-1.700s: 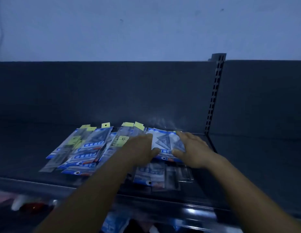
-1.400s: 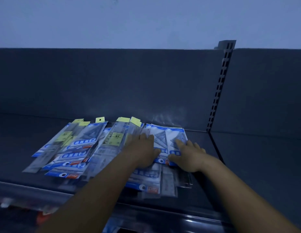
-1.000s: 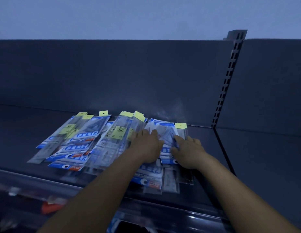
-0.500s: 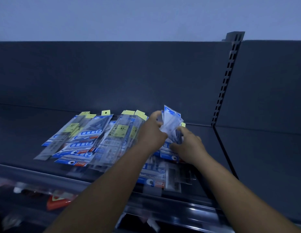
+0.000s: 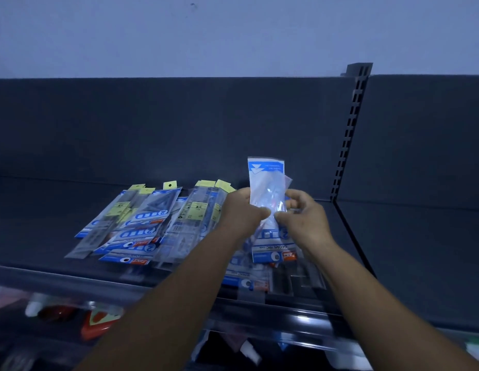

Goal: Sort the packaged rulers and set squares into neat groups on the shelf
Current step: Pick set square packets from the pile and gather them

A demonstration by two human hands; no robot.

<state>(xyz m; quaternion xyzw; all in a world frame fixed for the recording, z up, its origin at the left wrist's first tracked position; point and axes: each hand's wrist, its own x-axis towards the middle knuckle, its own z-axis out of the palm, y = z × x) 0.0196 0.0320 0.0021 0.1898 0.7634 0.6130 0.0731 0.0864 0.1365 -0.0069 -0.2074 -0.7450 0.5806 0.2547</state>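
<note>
I hold a clear set-square packet (image 5: 265, 184) with a blue header upright above the dark shelf (image 5: 45, 231). My left hand (image 5: 242, 212) grips its left edge and my right hand (image 5: 304, 216) pinches its right edge. Under my hands lie more blue-banded set-square packets (image 5: 273, 253). To the left, a fanned heap of set-square packets (image 5: 142, 228) overlaps long ruler packets with yellow tags (image 5: 198, 210). My forearms hide part of the pile.
A slotted upright post (image 5: 349, 135) divides the shelf's back panel, with another dark shelf bay (image 5: 420, 236) to its right. The shelf's front rail (image 5: 259, 303) runs below my arms. A lower shelf holds red items (image 5: 96, 321).
Both hands went from pressing flat on the packets to lifting one set-square packet off the pile; it now stands upright between them.
</note>
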